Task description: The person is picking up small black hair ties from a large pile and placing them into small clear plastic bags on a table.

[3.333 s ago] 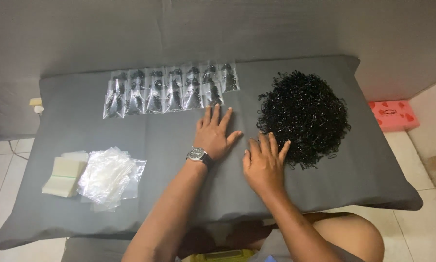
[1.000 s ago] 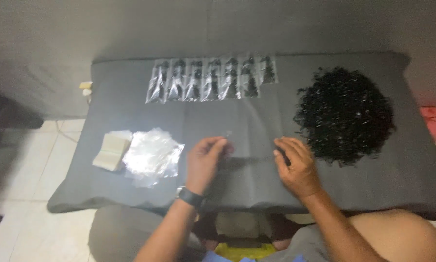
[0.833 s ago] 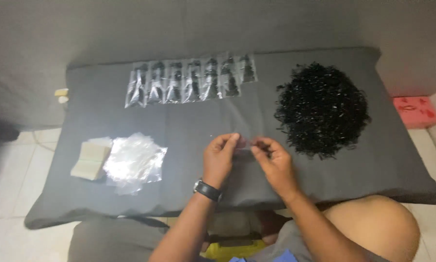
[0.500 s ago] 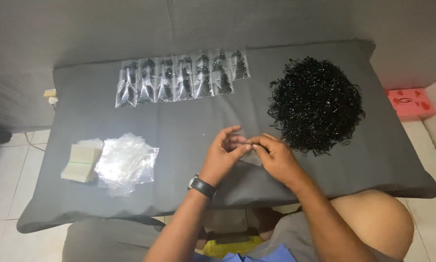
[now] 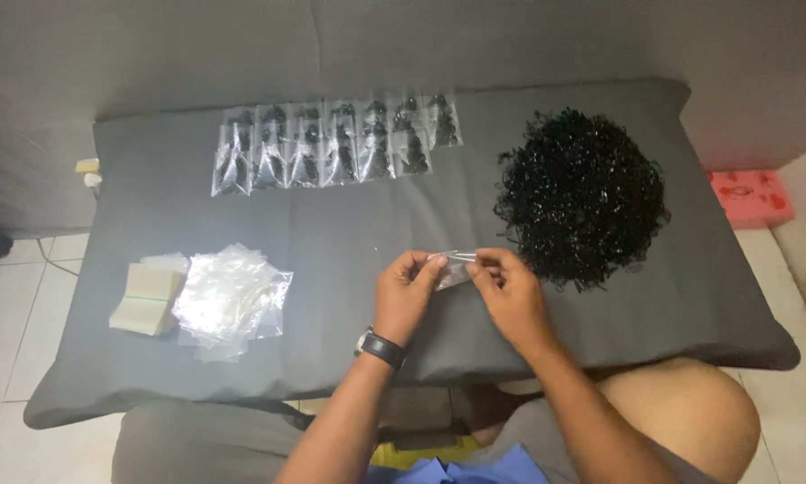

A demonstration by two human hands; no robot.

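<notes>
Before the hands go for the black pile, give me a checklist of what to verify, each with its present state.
1. Small clear bag pinched by both the left hand and the right hand: ok.
2. Bag mouth open: cannot tell.
3. Black pile close beside the right hand: ok.
4. Filled bags lined up at the far edge, apart from the hands: ok.
5. Empty bags stacked left of the left hand: ok.
6. Bag in hand empty: cannot tell.
</notes>
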